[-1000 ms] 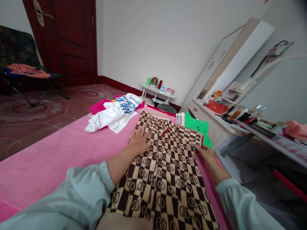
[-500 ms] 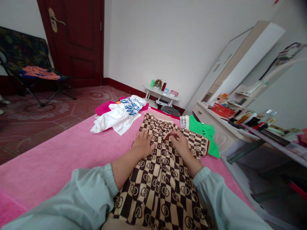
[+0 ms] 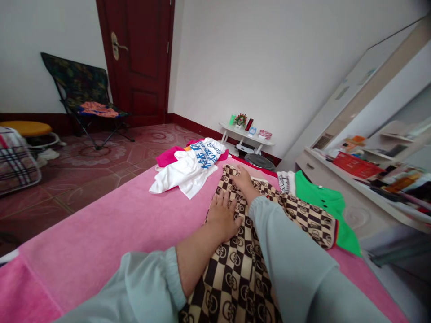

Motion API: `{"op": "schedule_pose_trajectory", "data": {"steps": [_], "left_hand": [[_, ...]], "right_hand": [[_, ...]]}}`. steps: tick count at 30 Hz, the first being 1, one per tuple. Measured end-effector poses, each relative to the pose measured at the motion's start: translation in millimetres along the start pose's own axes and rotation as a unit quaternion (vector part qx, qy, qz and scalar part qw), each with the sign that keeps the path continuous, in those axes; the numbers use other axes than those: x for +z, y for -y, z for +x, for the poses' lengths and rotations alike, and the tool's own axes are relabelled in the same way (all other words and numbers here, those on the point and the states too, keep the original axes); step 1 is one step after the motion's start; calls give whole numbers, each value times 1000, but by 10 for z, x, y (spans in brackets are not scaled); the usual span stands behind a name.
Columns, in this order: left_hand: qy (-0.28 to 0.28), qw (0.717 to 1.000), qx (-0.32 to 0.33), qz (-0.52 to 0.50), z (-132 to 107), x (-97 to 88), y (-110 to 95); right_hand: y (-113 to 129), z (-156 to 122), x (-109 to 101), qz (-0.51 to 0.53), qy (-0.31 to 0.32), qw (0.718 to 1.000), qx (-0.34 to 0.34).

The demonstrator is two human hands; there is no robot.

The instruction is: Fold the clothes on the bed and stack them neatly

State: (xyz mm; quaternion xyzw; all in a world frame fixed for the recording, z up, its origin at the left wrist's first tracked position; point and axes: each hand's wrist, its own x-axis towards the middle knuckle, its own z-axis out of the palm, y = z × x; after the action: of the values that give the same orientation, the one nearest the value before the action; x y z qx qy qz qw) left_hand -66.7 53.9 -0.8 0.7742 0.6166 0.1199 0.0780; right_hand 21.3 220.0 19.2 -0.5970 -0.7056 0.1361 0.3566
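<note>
A brown and beige checkered shirt [image 3: 303, 215] lies spread on the pink bed cover [image 3: 111, 224]. My left hand [image 3: 222, 214] rests flat on its left side, fingers stretched out. My right hand [image 3: 243, 179] reaches across to the shirt's far left corner near the collar, fingers lying on the cloth; whether it pinches the fabric I cannot make out. Both arms wear pale green sleeves.
A white shirt with blue print [image 3: 190, 163] lies on a magenta garment [image 3: 168, 156] at the bed's far left. A green shirt [image 3: 323, 202] lies to the right. A white dresser [image 3: 353, 179] with clutter, a low white shelf [image 3: 245, 132], a folding chair [image 3: 84, 96] and a door [image 3: 141, 58] surround the bed.
My right hand left the shirt's right sleeve, crossed over the front to the far left corner. The view swung left. My left hand stayed pressed flat.
</note>
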Motion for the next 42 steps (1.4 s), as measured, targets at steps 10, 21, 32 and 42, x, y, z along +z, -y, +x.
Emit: {"op": "schedule_pose_trajectory", "data": {"steps": [10, 21, 32, 42], "left_hand": [[56, 998, -39, 14, 43, -88, -16], [106, 993, -49, 33, 42, -307, 242], [132, 990, 39, 0, 115, -310, 592], [181, 976, 122, -26, 113, -469, 792]], "right_hand": [[-49, 236, 219, 28, 34, 996, 72], [4, 3, 44, 116, 61, 990, -46], [525, -1933, -930, 17, 166, 943, -287], [1098, -2896, -795, -102, 319, 892, -302]]}}
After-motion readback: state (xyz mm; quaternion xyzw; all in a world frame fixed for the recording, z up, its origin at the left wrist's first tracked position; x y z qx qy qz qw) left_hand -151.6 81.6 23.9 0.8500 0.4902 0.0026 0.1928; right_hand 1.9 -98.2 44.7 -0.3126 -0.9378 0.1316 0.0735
